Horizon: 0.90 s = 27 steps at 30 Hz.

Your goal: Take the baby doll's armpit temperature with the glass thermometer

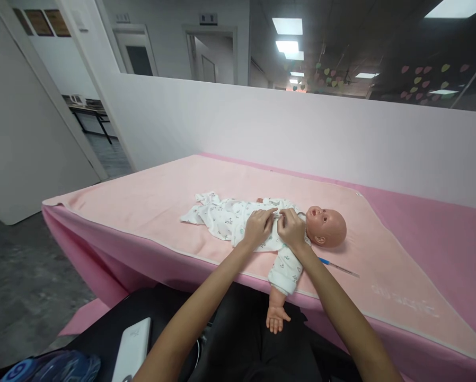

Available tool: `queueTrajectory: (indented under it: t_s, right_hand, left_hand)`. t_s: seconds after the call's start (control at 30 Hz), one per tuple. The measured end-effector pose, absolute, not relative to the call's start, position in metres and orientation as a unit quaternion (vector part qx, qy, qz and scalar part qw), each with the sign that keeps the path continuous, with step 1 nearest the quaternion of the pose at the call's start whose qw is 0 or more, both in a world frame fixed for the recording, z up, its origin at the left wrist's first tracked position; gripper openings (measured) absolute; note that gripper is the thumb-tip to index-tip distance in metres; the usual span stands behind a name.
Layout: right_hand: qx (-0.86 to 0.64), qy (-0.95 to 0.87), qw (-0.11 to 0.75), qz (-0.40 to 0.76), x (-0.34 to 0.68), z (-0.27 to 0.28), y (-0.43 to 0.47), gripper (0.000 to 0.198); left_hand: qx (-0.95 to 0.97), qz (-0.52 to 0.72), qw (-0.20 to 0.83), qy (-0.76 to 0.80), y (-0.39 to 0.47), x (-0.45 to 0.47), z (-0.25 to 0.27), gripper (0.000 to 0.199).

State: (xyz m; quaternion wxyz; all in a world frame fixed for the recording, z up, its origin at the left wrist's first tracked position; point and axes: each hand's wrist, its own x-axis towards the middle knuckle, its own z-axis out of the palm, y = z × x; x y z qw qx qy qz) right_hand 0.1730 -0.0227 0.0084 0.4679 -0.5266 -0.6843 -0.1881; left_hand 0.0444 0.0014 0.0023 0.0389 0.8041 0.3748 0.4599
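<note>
- Here, reaching with both bare hands across the near edge of the cloth-covered tabletop [432,223] to the chest of a doll [269,245], laid face up on a pale pink blanket [142,191].
- Beyond the doll, plenty of flat blanket towards the white wall [281,122], with a strip of deeper pink just before it; also wide to the left and past the head on the right.
- Much tighter in front: close along the near edge, even over it with one sleeved arm, down to an open doll hand [276,317] above the person's dark lap.
- Pointing head-first to the right, with the loose leg end of the printed garment [224,220] to the left; long axis roughly left to right, nearly along the near edge.
- On the leg side of the chest, with the left hand [258,228]: fingers narrow, pinching at the front of the garment.
- On the head side, with the right hand [291,227]: fingers narrow too, nearly meeting the left ones over something thin and pale, too small to tell as tie or fold.
- Just beside the right forearm, below the head: a slim blue-ended stick [340,267], slanting towards the near edge.
- Lower left, well under tabletop height: a white slab [133,347] and a blue-capped bottle [53,367].
</note>
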Motion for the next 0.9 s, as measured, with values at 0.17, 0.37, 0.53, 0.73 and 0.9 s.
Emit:
queueTrajectory:
  t_s: [0.17,0.37,0.53,0.73,0.9]
  right_hand:
    - [-0.523,-0.704,0.439,-0.194,0.1771,0.0062,-0.0268,0.014]
    - [-0.534,-0.709,0.411,-0.209,0.1743,0.0042,-0.0282,0.012]
    - [-0.521,-0.707,0.434,-0.199,0.1737,0.0045,-0.0302,0.016]
    - [-0.521,-0.699,0.448,-0.201,0.1726,0.0041,-0.0293,0.017]
    - [-0.504,-0.702,0.462,-0.201,0.1726,0.0031,-0.0285,0.017]
  left_hand:
    - [0.807,0.462,0.03,0.367,0.0,0.044,0.0018,0.031]
    - [0.806,0.473,0.006,0.357,-0.0011,0.0436,0.0012,0.027]
    - [0.794,0.496,-0.01,0.351,-0.0043,0.0428,0.0042,0.022]
    - [0.793,0.5,-0.035,0.345,-0.0077,0.0435,0.0067,0.014]
    - [0.792,0.503,-0.038,0.343,-0.0072,0.0441,0.0062,0.012]
